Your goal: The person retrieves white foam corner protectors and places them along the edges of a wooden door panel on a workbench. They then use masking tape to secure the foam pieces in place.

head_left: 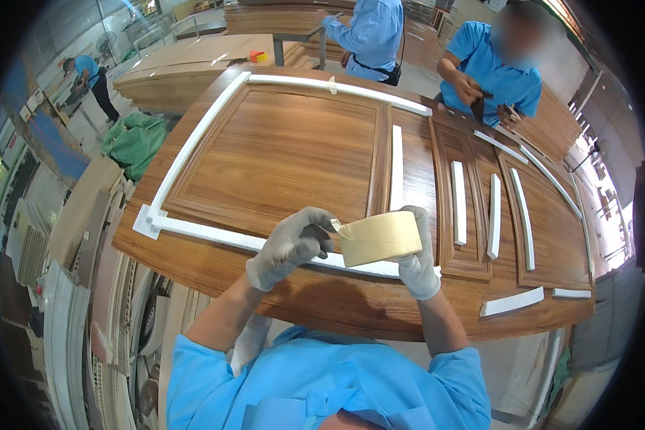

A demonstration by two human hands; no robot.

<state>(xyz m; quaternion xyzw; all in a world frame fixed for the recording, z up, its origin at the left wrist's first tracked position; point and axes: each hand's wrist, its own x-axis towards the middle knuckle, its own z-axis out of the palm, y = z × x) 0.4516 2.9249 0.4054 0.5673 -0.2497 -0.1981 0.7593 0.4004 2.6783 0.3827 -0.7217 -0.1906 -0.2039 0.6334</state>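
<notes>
A wide roll of pale yellow masking tape is held up over the near edge of a brown wooden door panel. My right hand, in a grey glove, grips the roll from its right side. My gloved left hand is closed, with thumb and forefinger pinching the tape's loose end at the roll's left. Beneath my hands a white foam strip runs along the panel's near side. Other white strips border the large recessed field, and a bit of tape sticks to the far strip.
Several loose white strips lie across the panel's right part. Beyond its far right edge stands a person in blue, hands raised around a dark object. Another person stands behind. Stacked boards are at the back, with offcuts at left.
</notes>
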